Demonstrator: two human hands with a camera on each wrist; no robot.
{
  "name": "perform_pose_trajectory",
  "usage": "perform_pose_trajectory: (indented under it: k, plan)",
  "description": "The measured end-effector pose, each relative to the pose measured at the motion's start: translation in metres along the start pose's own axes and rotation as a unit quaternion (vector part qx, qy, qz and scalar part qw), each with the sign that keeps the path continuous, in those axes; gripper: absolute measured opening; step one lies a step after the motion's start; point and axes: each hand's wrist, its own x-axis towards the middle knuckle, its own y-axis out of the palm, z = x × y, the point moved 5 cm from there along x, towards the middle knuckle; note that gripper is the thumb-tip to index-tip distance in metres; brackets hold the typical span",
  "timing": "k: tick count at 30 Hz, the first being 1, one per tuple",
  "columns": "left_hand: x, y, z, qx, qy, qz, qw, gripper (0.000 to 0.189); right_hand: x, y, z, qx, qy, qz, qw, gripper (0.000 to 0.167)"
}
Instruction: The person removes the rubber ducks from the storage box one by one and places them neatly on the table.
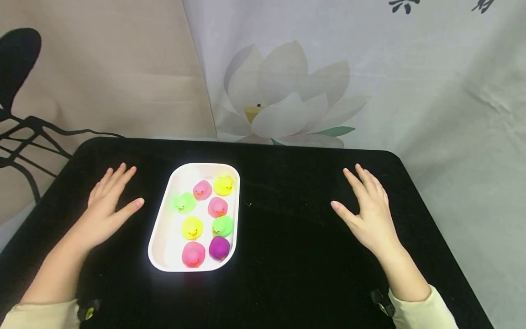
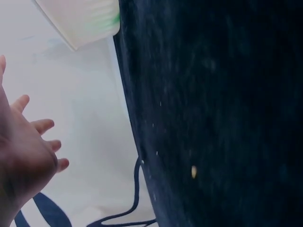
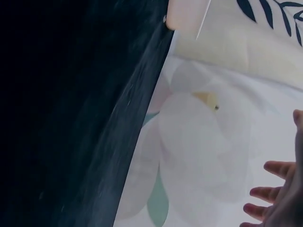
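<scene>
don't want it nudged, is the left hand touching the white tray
Apart: the head view shows black tabletop between the left hand and the white tray.

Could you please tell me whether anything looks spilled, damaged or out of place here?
Nothing stands out much: the toy ducks sit inside the white tray. Only small pale specks show against the black table.

Bare right hand (image 3: 288, 196), fingers apart

Flat black tabletop (image 3: 71, 113) left, pale flower-printed cloth (image 3: 203, 137) behind, smooth whitish tray (image 3: 187, 14) at top.

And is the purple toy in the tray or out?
In: the purple toy sits inside the white tray, within its rim, beside a pink duck.
</scene>
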Motion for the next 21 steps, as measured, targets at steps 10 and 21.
perform_pose_trajectory:
  k: [10,21]
  plan:
    - [0.003,0.012,-0.01,-0.098,-0.023,0.007,0.9949,0.076,0.011,0.025,0.039,0.084,-0.039,0.026,0.9954,0.068]
    - [0.005,0.019,-0.015,-0.185,-0.024,0.048,0.9812,0.07,0.022,0.056,0.093,0.139,-0.099,0.072,0.9828,0.071]
